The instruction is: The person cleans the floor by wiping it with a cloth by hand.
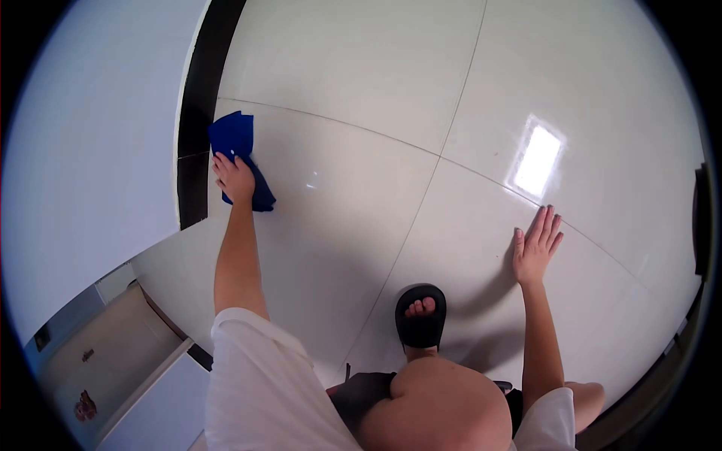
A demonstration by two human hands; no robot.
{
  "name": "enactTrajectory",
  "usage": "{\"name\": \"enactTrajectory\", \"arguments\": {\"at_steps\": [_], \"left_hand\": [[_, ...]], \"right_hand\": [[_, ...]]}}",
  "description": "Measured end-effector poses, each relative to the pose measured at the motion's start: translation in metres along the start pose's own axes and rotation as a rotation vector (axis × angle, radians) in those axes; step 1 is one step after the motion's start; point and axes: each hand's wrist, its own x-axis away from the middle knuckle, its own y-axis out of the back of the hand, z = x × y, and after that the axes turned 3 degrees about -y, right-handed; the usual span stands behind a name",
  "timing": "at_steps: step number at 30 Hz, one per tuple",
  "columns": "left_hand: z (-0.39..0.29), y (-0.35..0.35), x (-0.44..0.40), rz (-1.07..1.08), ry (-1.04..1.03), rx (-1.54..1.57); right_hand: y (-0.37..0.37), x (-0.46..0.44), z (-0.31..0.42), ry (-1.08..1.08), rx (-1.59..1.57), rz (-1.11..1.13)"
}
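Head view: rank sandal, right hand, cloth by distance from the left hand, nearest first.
1. Cloth: directly under the left hand, touching.
2. Sandal: to its right, lower middle of the view.
3. Right hand: farther right, beyond the sandal.

Two bare hands (532, 260); one blue cloth (233, 135) at left; one black slide sandal (421, 331) fully visible, lower centre; two white sleeves (259, 383) toward the bottom.

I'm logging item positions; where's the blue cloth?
In the head view, the blue cloth is at left on the tiled floor, under the left hand, beside the black baseboard.
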Motion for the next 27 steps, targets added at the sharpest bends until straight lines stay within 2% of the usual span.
{"name": "enactTrajectory", "arguments": {"at_steps": [5, 8, 13, 14, 17, 18, 19, 20, 21, 22, 25, 27], "left_hand": [[-0.084, -0.009, 0.009, -0.079, -0.191, -0.030], [-0.181, -0.002, 0.052, -0.089, -0.241, 0.045], [-0.369, 0.029, 0.193, -0.028, -0.658, -0.012], [-0.401, 0.029, 0.230, -0.042, -0.762, 0.093], [-0.471, 0.048, 0.345, 0.101, -1.001, 0.210], [-0.482, 0.048, 0.382, 0.097, -1.076, 0.237], [-0.488, 0.050, 0.415, 0.172, -1.130, 0.265], [-0.490, 0.050, 0.444, 0.215, -1.205, 0.223], [-0.487, 0.050, 0.464, 0.169, -1.277, 0.117], [-0.480, 0.048, 0.475, 0.189, -1.320, 0.086], [-0.458, 0.059, 0.465, 0.330, -1.374, 0.163], [-0.430, 0.059, 0.427, 0.206, -1.341, 0.250]], "right_hand": [[0.004, 0.000, 0.006, -0.013, 0.006, 0.018], [0.009, -0.001, 0.009, -0.022, -0.024, 0.006], [0.016, -0.003, 0.014, -0.044, -0.102, 0.004], [0.022, -0.004, 0.015, -0.056, -0.116, 0.045], [0.025, -0.005, -0.006, -0.053, -0.523, 0.035], [0.023, -0.004, -0.016, -0.053, -0.690, -0.029], [0.027, 0.001, -0.022, -0.073, -0.721, -0.088], [0.033, 0.005, -0.024, -0.092, -0.750, -0.145], [0.040, 0.009, -0.026, -0.107, -0.777, -0.201], [0.046, 0.015, -0.026, -0.118, -0.656, -0.206], [0.060, 0.032, -0.026, -0.047, -0.526, -0.144], [0.061, 0.033, -0.015, 0.012, -0.497, -0.138]]}}
